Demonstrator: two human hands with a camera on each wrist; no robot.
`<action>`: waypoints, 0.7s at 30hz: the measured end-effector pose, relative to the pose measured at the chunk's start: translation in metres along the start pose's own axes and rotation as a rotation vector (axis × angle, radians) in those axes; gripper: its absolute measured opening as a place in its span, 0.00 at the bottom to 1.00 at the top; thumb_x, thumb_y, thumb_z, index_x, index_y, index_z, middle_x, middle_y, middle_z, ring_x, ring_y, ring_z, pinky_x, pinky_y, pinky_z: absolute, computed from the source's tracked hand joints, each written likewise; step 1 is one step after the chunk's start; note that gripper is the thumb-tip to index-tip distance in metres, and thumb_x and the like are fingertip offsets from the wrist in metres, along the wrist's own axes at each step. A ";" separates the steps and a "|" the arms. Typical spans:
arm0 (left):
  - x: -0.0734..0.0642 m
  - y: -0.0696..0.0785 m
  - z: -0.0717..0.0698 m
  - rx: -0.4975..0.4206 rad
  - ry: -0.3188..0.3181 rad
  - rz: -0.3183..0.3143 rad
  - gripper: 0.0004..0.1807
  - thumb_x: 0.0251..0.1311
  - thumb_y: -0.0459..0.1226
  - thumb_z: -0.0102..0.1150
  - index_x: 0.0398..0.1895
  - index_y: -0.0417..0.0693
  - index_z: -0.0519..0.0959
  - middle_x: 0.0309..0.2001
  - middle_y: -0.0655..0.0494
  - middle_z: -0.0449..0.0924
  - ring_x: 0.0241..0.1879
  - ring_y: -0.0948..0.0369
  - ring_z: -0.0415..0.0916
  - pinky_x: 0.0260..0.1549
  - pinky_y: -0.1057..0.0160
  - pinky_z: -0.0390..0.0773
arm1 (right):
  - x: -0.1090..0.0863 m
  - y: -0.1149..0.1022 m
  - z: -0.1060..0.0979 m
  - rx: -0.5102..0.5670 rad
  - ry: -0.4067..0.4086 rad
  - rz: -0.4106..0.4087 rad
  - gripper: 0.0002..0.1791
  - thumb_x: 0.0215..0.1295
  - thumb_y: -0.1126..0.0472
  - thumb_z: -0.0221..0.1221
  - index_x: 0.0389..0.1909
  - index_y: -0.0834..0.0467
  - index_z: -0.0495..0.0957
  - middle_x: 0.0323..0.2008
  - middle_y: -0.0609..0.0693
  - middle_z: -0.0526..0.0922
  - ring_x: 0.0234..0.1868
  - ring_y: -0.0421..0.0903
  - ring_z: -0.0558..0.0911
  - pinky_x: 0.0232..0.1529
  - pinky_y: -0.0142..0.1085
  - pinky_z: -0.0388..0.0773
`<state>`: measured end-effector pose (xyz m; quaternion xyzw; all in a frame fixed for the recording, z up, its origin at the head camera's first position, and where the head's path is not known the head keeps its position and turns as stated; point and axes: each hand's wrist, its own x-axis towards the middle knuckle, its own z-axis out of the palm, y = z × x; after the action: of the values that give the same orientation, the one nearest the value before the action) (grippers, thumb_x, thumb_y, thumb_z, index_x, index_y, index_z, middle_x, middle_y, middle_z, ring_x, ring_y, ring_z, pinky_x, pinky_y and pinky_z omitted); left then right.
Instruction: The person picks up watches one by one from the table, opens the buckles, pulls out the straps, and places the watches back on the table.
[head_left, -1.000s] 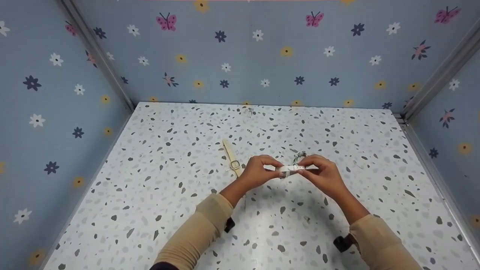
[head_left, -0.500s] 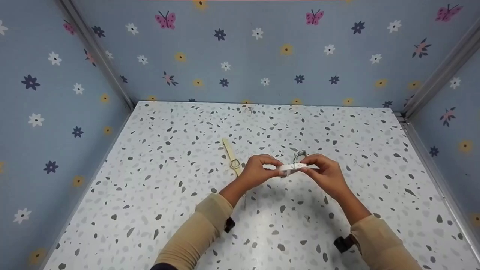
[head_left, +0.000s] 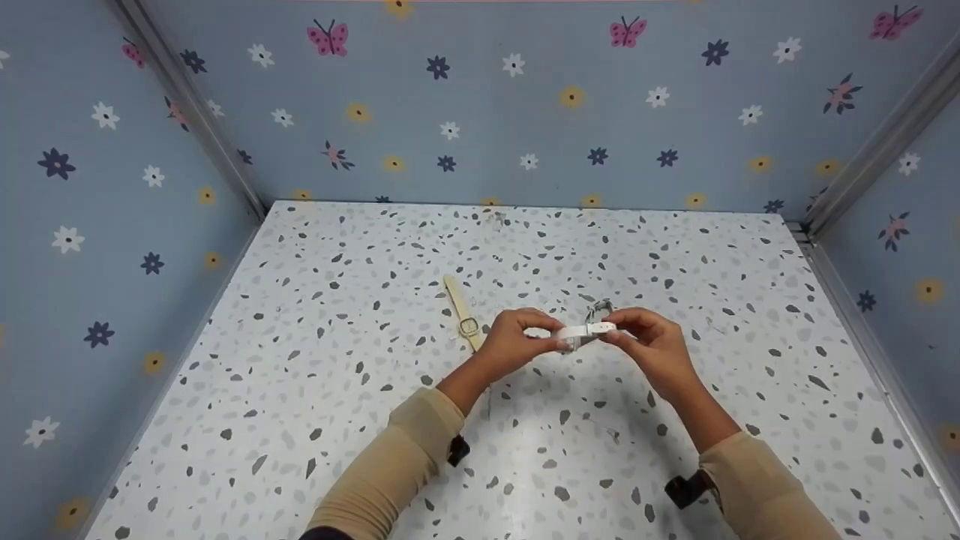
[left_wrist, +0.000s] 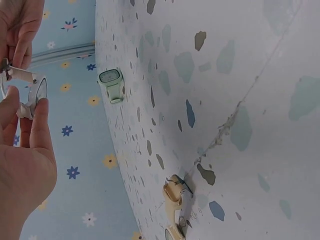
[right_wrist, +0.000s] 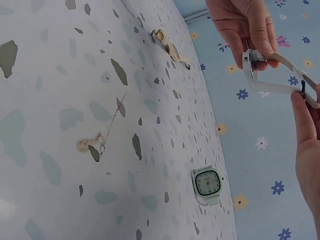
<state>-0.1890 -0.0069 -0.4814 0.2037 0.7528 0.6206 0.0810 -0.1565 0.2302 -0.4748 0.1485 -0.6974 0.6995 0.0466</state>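
White watch [head_left: 576, 331] is up above the table [head_left: 360, 427], between our hands. Our left hand [head_left: 516, 339] pinches its case [left_wrist: 41, 91]; our right hand [head_left: 654, 346] clamps the strap [right_wrist: 277, 88] by the buckle [right_wrist: 303, 86]. We read this as buckle work; fastening or undoing, can't tell. Next move probably calls for a steady case on our left while our right works the strap end.

A white table [head_left: 337, 412] speckled with grey and greenish patches is stretching beneath the fingers [head_left: 536, 319]. A cream watch [head_left: 468, 326] is lying on it, left of the left hand's [head_left: 510, 345] fingers and partly disappearing behind them; a pale green watch [right_wrist: 207, 182] is resting just beyond the right hand's [head_left: 654, 349] fingers.
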 end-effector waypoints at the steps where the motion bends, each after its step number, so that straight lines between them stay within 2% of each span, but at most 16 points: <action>1: 0.000 0.000 0.000 0.005 0.000 0.000 0.11 0.52 0.34 0.73 0.40 0.45 0.88 0.40 0.58 0.84 0.45 0.62 0.79 0.44 0.64 0.81 | 0.000 0.000 0.000 0.016 0.007 0.007 0.11 0.60 0.73 0.64 0.43 0.73 0.79 0.42 0.61 0.81 0.45 0.49 0.81 0.46 0.39 0.82; 9: -0.001 -0.001 0.001 -0.026 0.000 -0.002 0.11 0.52 0.32 0.72 0.40 0.43 0.88 0.41 0.55 0.85 0.45 0.61 0.79 0.53 0.47 0.76 | -0.002 0.002 0.002 0.112 0.023 0.011 0.12 0.62 0.74 0.62 0.45 0.78 0.76 0.42 0.62 0.80 0.44 0.51 0.83 0.48 0.42 0.82; 17: -0.001 -0.001 0.002 -0.071 0.006 -0.040 0.11 0.54 0.29 0.70 0.41 0.38 0.87 0.41 0.51 0.85 0.44 0.59 0.79 0.52 0.49 0.76 | -0.002 0.000 0.002 0.188 0.063 0.023 0.14 0.65 0.75 0.58 0.46 0.81 0.71 0.41 0.61 0.81 0.43 0.50 0.84 0.47 0.46 0.81; 21: 0.000 -0.003 0.003 -0.060 0.004 -0.050 0.11 0.54 0.27 0.69 0.42 0.34 0.85 0.42 0.45 0.84 0.46 0.53 0.79 0.52 0.47 0.76 | -0.001 -0.002 0.000 0.143 0.043 0.012 0.16 0.64 0.74 0.60 0.47 0.82 0.70 0.41 0.62 0.81 0.43 0.50 0.84 0.44 0.46 0.82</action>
<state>-0.1883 -0.0051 -0.4844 0.1809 0.7388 0.6413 0.1010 -0.1553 0.2300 -0.4736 0.1322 -0.6455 0.7508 0.0470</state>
